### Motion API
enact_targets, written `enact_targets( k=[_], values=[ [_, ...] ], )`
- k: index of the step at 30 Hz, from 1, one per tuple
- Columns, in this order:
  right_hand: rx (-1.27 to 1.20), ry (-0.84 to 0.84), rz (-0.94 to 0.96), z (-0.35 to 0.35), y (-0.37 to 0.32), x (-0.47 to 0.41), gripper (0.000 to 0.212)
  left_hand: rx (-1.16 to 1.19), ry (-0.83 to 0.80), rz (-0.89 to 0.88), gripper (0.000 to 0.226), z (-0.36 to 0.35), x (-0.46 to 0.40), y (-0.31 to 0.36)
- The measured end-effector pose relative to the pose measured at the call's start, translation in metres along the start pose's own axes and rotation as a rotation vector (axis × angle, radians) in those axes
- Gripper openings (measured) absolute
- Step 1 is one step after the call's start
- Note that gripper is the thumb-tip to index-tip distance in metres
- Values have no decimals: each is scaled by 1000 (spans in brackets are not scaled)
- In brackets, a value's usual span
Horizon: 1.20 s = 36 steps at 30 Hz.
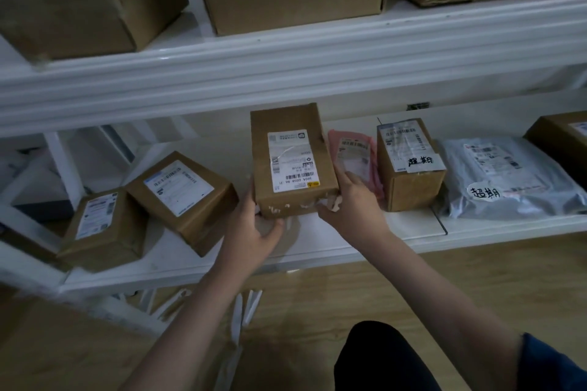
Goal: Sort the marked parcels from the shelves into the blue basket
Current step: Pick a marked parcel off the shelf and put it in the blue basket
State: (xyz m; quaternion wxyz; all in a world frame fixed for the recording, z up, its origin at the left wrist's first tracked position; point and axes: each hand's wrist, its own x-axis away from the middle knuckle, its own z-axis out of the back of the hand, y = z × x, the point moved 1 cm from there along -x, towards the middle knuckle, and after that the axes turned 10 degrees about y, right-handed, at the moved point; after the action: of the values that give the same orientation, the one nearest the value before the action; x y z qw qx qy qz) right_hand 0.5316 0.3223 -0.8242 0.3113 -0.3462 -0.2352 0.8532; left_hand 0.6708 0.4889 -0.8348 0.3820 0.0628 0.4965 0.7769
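1. Both hands are on the small brown cardboard box with a white shipping label (293, 159), which stands at the front of the lower white shelf (317, 251), its near end tipped up off the board.
2. The left hand (254, 228) cups the near left bottom corner, fingers curled under it. The right hand (351, 200) clamps the right side, thumb on the near face.
3. No handwritten mark shows on this box from here, only scraps of torn white tape along its near face.
4. Marked ones sit to the right: a brown carton with a handwritten white tag (409, 165), and beyond it a grey plastic mailer bag with a handwritten sticker (508, 178).
5. A pink soft packet (355, 152) is squeezed between the held box and the tagged carton.
6. Handling, by my reckoning: the held box looks stiff and fairly light, so gripping opposite sides suits it.
7. The tagged carton should take the same side grip.
8. The grey mailer looks limp and slick; better scooped from underneath than pinched.
9. The blue basket is out of view.
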Motion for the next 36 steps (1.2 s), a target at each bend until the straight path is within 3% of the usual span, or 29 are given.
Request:
enact_targets(
  k=[6, 12, 18, 25, 36],
  values=[
    [-68, 138, 114, 13, -7, 42, 88, 2, 60, -116, 97, 12, 43, 8],
    [-69, 132, 96, 17, -8, 44, 89, 34, 88, -133, 102, 13, 47, 15],
    [-68, 72, 38, 13, -6, 31, 89, 29, 79, -65, 94, 7, 40, 14],
    [-154, -56, -53, -10, -2, 17, 76, 45, 67, 50, 79, 7, 28, 1],
    [-210, -134, -21, -26, -15, 31, 81, 25, 12, 162, 88, 34, 60, -11]
  ],
)
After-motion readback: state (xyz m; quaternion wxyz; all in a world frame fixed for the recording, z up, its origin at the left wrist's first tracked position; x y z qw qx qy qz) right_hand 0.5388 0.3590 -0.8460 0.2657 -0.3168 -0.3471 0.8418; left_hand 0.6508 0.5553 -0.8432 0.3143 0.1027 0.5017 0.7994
